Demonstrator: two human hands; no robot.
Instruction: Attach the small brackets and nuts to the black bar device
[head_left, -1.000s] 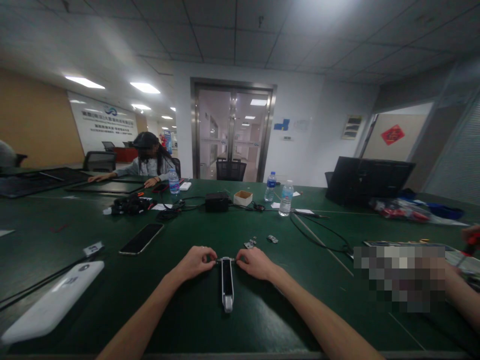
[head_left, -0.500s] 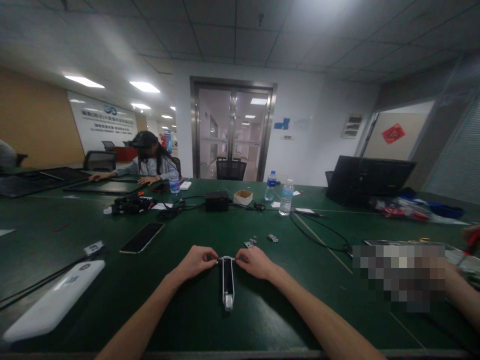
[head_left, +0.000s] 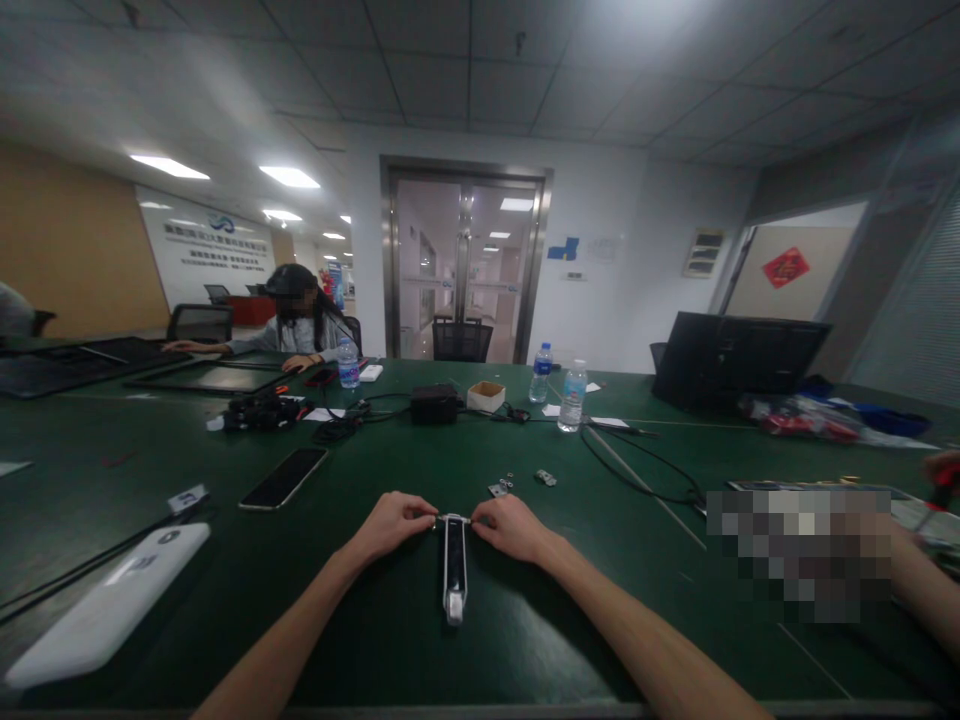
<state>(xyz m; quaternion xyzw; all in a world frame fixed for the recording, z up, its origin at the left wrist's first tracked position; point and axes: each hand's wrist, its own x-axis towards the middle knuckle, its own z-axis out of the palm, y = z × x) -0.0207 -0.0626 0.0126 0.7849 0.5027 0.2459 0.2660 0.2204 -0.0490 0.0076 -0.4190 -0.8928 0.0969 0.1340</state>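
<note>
A long, narrow device (head_left: 454, 565) with a pale frame and a glossy dark face lies on the green table, its silvery end toward me. At its far end, my left hand (head_left: 396, 522) pinches from the left, thumb and forefinger together on a thin part that sticks out there. From the right, my right hand (head_left: 510, 526) pinches the same end in the same way. The fingers hide most of that thin part, so its kind is unclear. Just beyond my right hand lie small metal pieces (head_left: 498, 490) and another small metal part (head_left: 546, 478).
A black phone (head_left: 285, 478) and a white, rounded slab (head_left: 112, 600) lie to the left. Further back are a small open box (head_left: 486, 396), a black box (head_left: 435, 403) with cables, and water bottles (head_left: 572, 398). Someone's arm (head_left: 926, 580) reaches in at right; another person sits across.
The device has shifted very slightly, and its dark face now looks flatter and glossier. Both my hands keep their pinch at its far end. The person across has moved their hands slightly left.
</note>
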